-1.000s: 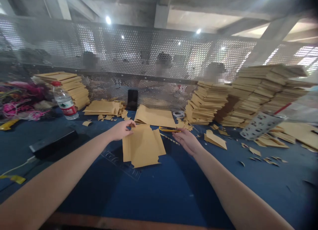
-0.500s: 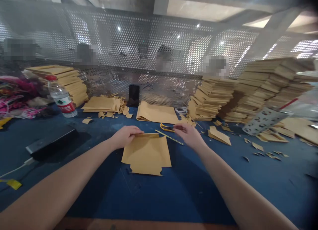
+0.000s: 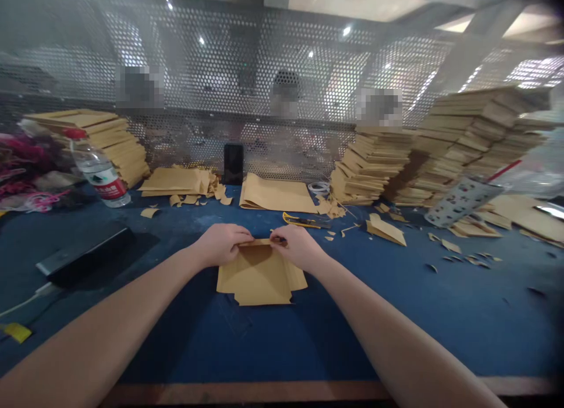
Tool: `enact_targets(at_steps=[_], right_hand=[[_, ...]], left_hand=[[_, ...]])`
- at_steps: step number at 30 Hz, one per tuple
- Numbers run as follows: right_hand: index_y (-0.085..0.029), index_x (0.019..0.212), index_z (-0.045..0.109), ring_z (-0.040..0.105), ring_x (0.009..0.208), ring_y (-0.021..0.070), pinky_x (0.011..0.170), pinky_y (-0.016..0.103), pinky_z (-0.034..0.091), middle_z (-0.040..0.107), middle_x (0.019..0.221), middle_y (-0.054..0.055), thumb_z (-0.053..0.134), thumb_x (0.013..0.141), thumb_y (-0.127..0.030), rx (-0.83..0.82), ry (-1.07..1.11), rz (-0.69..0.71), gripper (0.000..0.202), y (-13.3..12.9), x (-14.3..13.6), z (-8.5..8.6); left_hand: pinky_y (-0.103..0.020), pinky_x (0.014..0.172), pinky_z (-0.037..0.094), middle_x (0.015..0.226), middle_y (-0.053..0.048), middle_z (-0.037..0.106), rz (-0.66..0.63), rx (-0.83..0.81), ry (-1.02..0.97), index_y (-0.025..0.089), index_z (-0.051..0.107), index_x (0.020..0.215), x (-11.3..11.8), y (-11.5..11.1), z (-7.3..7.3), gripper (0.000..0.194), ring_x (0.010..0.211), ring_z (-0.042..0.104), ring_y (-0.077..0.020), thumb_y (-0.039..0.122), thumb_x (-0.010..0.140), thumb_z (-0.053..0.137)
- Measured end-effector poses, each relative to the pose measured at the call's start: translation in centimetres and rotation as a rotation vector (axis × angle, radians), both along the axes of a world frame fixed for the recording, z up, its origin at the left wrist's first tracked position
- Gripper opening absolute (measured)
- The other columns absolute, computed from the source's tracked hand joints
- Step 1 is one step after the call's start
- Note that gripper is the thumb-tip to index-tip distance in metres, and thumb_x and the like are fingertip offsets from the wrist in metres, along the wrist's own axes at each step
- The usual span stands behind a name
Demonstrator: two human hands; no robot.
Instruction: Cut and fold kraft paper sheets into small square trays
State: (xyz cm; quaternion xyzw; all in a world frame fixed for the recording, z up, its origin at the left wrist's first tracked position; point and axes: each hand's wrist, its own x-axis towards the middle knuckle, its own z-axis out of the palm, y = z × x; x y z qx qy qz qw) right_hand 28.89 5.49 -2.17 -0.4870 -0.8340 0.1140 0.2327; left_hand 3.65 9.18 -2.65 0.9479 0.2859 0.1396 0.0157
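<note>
The near edge of the table shows a reddish-brown strip (image 3: pixel 247 391); the blue tabletop (image 3: pixel 264 352) begins behind it. A brown paper sheet (image 3: pixel 263 283) with notched corners lies centrally on the blue, its far margin folded up. The left hand (image 3: pixel 221 243) is nearly closed, fingers and thumb pinching that margin at its left. The right hand (image 3: pixel 297 247) grips the same margin at its right, fingertips drawn together; whether anything else sits under them cannot be made out. About level with the hands, a black box (image 3: pixel 88 254) rests at left. Just beyond the right hand lies a yellow cutter (image 3: pixel 302 221), touched by neither hand. Farther back are a folded brown sheet (image 3: pixel 278 195), an upright phone (image 3: pixel 233 164) and, behind these, a perforated metal screen (image 3: pixel 242 49).
</note>
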Motion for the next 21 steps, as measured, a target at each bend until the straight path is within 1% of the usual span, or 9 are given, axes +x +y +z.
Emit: enact_targets(at_steps=[3,6,9,12,16,18,21], right_hand=[[-0.019,0.078,0.065,0.059,0.075,0.0167,0.069,0.027,0.042,0.067,0.08,0.003,0.062,0.079,-0.011,0.013,-0.011,-0.01,0.009,0.1,-0.2,-0.2],[-0.019,0.075,0.062,0.056,0.07,0.015,0.067,0.026,0.04,0.064,0.076,0.001,0.06,0.075,-0.007,0.027,-0.012,-0.017,0.012,0.1,-0.6,-0.2],[-0.019,0.082,0.061,0.056,0.07,0.0147,0.066,0.025,0.04,0.064,0.078,0.001,0.058,0.074,-0.005,0.046,-0.004,-0.032,0.016,0.1,-0.5,-0.2],[-0.019,0.091,0.061,0.057,0.074,0.0158,0.069,0.026,0.041,0.065,0.083,0.002,0.056,0.075,-0.005,0.069,0.001,-0.051,0.022,0.2,-0.1,-0.3],[-0.018,0.092,0.063,0.059,0.08,0.018,0.073,0.029,0.044,0.066,0.088,0.005,0.055,0.074,-0.005,0.081,-0.006,-0.06,0.023,0.4,0.2,-0.7],[-0.018,0.093,0.064,0.06,0.08,0.0176,0.074,0.029,0.045,0.067,0.09,0.005,0.056,0.073,-0.005,0.071,-0.009,-0.049,0.025,0.5,0.2,-0.8],[-0.017,0.097,0.066,0.061,0.078,0.0169,0.074,0.029,0.047,0.069,0.093,0.006,0.057,0.075,-0.007,0.052,-0.01,-0.032,0.026,0.4,0.0,-1.0]], left_hand=[[-0.035,0.089,0.054,0.12,0.0,0.07,0.024,-0.001,0.007,0.024,0.069,0.114,0.2,-0.4,0.3,0.048,0.109,0.066,-0.0215,0.012,0.073,0.049],[-0.034,0.083,0.055,0.114,0.001,0.072,0.08,0.012,0.001,0.026,0.07,0.111,0.7,-0.8,0.4,0.037,0.104,0.068,-0.021,0.019,0.081,0.049],[-0.033,0.074,0.055,0.108,0.0,0.074,0.129,0.037,0.006,0.027,0.071,0.107,1.4,-0.8,0.3,0.031,0.096,0.07,-0.0219,0.025,0.088,0.047],[-0.032,0.07,0.053,0.104,-0.003,0.075,0.162,0.073,0.011,0.025,0.07,0.11,2.2,-0.6,0.1,0.034,0.092,0.07,-0.0228,0.02,0.084,0.048],[-0.031,0.069,0.051,0.103,-0.006,0.075,0.154,0.124,0.029,0.022,0.07,0.108,2.7,0.2,-0.1,0.036,0.092,0.069,-0.0226,0.013,0.081,0.047],[-0.033,0.071,0.05,0.102,-0.006,0.074,0.142,0.141,0.041,0.021,0.071,0.105,2.6,0.5,-0.1,0.034,0.092,0.069,-0.023,0.012,0.082,0.047],[-0.034,0.072,0.049,0.101,-0.006,0.074,0.131,0.151,0.055,0.021,0.071,0.102,2.3,0.6,-0.1,0.032,0.091,0.068,-0.0229,0.013,0.086,0.045]])
